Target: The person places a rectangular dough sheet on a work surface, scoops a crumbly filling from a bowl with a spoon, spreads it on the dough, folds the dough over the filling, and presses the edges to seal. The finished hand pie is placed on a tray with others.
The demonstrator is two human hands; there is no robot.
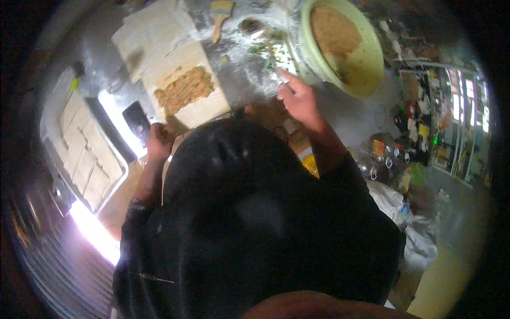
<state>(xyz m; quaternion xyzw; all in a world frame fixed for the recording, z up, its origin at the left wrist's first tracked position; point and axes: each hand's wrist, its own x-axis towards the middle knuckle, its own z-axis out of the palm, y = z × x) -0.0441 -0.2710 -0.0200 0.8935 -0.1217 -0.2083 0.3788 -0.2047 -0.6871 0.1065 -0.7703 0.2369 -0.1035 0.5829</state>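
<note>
A pale dough sheet lies on the floured table, with a strip of brownish-orange chopped filling across it. By the sheet's near left corner my left hand is closed at the table edge; whatever its fingers hold is hidden. My right hand is raised to the right of the dough with its fingers bent together, and what they grip is too blurred to name. Just beyond its fingertips are chopped green herbs on a white surface. A light green basin beside them contains more filling.
More dough sheets are stacked at the back. A wooden-handled brush and a small dark bowl lie beyond the filling. At left stand a tray of dough pieces and a dark flat object. Clear bottles are at right.
</note>
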